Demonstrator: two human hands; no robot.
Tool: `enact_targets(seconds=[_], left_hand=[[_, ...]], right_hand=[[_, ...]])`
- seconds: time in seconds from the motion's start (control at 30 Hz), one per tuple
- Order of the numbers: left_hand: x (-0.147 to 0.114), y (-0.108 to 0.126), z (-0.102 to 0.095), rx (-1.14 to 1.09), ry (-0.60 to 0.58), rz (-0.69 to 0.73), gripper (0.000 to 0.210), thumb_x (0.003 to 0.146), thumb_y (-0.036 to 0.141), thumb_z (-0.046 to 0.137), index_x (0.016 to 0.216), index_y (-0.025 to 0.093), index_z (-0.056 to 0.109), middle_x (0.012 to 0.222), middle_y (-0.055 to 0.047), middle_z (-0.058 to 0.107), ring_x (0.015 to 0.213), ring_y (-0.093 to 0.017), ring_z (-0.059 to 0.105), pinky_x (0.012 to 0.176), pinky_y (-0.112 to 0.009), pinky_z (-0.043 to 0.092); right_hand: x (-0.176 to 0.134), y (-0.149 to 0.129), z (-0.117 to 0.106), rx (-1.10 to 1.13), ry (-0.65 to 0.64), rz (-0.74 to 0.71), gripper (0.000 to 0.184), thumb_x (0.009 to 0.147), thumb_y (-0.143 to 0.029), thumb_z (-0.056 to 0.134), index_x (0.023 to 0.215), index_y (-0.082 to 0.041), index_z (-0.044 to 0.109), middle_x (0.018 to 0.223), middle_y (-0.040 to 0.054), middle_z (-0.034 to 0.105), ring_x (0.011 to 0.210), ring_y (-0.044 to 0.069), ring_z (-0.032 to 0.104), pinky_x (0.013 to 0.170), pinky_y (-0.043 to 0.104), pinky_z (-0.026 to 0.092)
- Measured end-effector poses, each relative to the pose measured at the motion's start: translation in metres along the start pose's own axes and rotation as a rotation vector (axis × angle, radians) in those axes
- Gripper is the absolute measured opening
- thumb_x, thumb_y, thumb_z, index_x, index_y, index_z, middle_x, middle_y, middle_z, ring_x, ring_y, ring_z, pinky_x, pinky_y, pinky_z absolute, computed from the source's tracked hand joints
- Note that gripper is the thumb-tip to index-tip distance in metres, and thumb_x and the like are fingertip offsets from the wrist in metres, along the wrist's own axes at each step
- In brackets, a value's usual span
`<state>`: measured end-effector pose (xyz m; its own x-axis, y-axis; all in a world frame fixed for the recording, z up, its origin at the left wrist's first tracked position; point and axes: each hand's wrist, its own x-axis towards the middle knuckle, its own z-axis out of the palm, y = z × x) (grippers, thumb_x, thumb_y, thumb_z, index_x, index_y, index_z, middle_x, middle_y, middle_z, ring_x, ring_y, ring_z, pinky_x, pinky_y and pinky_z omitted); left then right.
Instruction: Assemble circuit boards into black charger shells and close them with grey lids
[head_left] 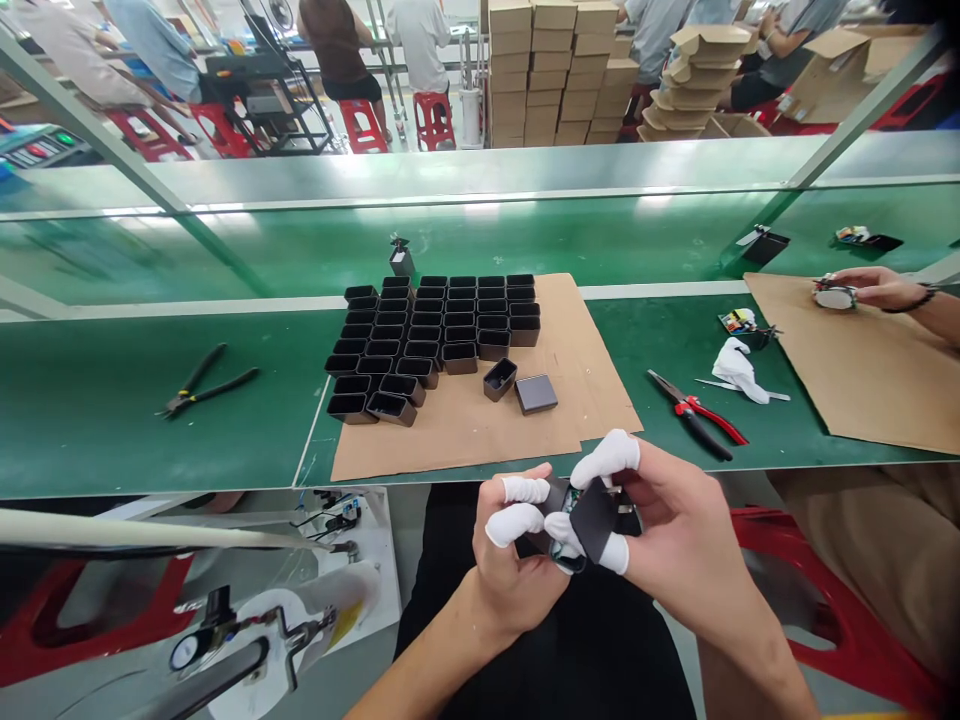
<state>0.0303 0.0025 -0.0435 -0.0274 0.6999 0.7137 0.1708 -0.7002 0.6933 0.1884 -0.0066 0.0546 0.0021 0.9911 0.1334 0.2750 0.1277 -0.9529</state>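
Over my lap, just off the bench's front edge, both hands hold a small black plug adapter point(592, 518) with a green circuit board showing between its black parts. My left hand point(510, 570) closes its white-capped fingertips on the left side of it. My right hand point(679, 510), also with white finger covers, pinches the right side near the metal prongs. The fingers partly hide how the parts join. Beyond them a loose black housing point(499, 380) and a grey-black block point(536, 394) lie on a cardboard sheet point(450, 430). Rows of open-topped black housings point(424, 335) stand behind.
Cutters point(199, 385) lie left on the green bench point(90, 400); red-handled pliers point(697, 412) lie right, near a white cloth point(739, 368) and a small circuit board point(742, 322). A co-worker's hand point(881, 287) holds a part over another cardboard sheet point(870, 380). A machine point(277, 630) stands below left.
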Motion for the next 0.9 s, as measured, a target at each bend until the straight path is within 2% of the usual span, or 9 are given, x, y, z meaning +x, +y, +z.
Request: enact_targets(seconds=[0.1,0.2,0.37,0.47,0.6,0.7,0.77,0.83,0.9], left_hand=[[-0.001,-0.003,0.004,-0.019,0.02,-0.033,0.048,0.079,0.003,0.083,0.11,0.025,0.053,0.105,-0.001,0.06,0.091,-0.02,0.076,0.09,-0.051,0.076],[-0.004,-0.005,0.008,-0.048,0.038,-0.069,0.051,0.078,0.004,0.085,0.112,0.025,0.054,0.103,0.0,0.059,0.09,-0.019,0.074,0.088,-0.048,0.076],[-0.01,-0.005,0.014,-0.073,0.085,-0.026,0.062,0.084,0.005,0.085,0.138,0.024,0.061,0.118,-0.006,0.062,0.099,-0.02,0.078,0.081,-0.033,0.073],[-0.007,-0.003,0.016,-0.097,0.137,-0.006,0.063,0.088,0.011,0.087,0.144,0.027,0.064,0.115,-0.004,0.062,0.093,-0.016,0.076,0.078,-0.03,0.071],[-0.001,-0.001,0.015,-0.104,0.14,-0.036,0.054,0.086,0.018,0.091,0.134,0.031,0.07,0.109,-0.003,0.063,0.086,-0.019,0.074,0.072,-0.035,0.071],[0.002,0.001,0.014,-0.098,0.157,-0.051,0.055,0.083,0.014,0.09,0.131,0.031,0.071,0.106,-0.002,0.061,0.082,-0.017,0.072,0.07,-0.032,0.07],[0.003,0.003,0.014,-0.09,0.155,-0.051,0.056,0.082,0.013,0.09,0.132,0.03,0.071,0.107,-0.002,0.06,0.083,-0.016,0.072,0.071,-0.03,0.07],[0.003,0.004,0.014,-0.067,0.157,-0.046,0.055,0.083,0.014,0.09,0.132,0.03,0.07,0.107,-0.002,0.061,0.083,-0.016,0.072,0.072,-0.03,0.069],[0.002,0.004,0.013,-0.044,0.157,-0.046,0.052,0.085,0.015,0.09,0.13,0.031,0.07,0.106,-0.002,0.061,0.081,-0.016,0.071,0.07,-0.032,0.069]], right_hand=[[0.002,0.003,-0.003,0.233,0.027,0.044,0.033,0.075,-0.009,0.096,0.093,-0.027,0.074,0.084,-0.0049,0.069,0.071,0.013,0.066,0.064,0.022,0.058],[0.006,0.003,-0.006,0.299,0.07,0.058,0.038,0.07,-0.005,0.099,0.089,-0.027,0.076,0.082,-0.0059,0.069,0.07,0.011,0.066,0.064,0.018,0.058],[0.011,0.0,-0.006,0.303,0.031,0.051,0.031,0.076,-0.012,0.099,0.091,-0.028,0.077,0.08,-0.0055,0.064,0.069,0.01,0.063,0.063,0.017,0.057],[0.012,0.001,-0.007,0.259,0.016,-0.058,0.046,0.071,-0.021,0.106,0.108,-0.03,0.08,0.097,-0.0014,0.067,0.082,0.014,0.066,0.072,0.022,0.061],[0.011,0.005,-0.012,0.212,-0.101,-0.227,0.073,0.061,-0.033,0.112,0.126,-0.032,0.078,0.118,0.0051,0.069,0.107,0.024,0.071,0.088,0.031,0.067],[0.007,0.014,-0.012,0.248,-0.165,-0.242,0.078,0.066,-0.034,0.111,0.135,-0.034,0.075,0.12,0.0058,0.075,0.105,0.025,0.076,0.087,0.033,0.069],[0.002,0.021,-0.009,0.308,-0.114,-0.257,0.083,0.069,-0.041,0.109,0.143,-0.035,0.072,0.124,0.0076,0.077,0.105,0.027,0.079,0.089,0.037,0.071],[-0.004,0.026,-0.006,0.317,-0.016,-0.335,0.092,0.073,-0.053,0.105,0.153,-0.033,0.066,0.14,0.0127,0.074,0.116,0.033,0.077,0.097,0.048,0.07],[-0.009,0.026,-0.005,0.232,0.049,-0.421,0.087,0.08,-0.055,0.099,0.157,-0.032,0.064,0.151,0.0155,0.068,0.126,0.036,0.074,0.104,0.054,0.068]])
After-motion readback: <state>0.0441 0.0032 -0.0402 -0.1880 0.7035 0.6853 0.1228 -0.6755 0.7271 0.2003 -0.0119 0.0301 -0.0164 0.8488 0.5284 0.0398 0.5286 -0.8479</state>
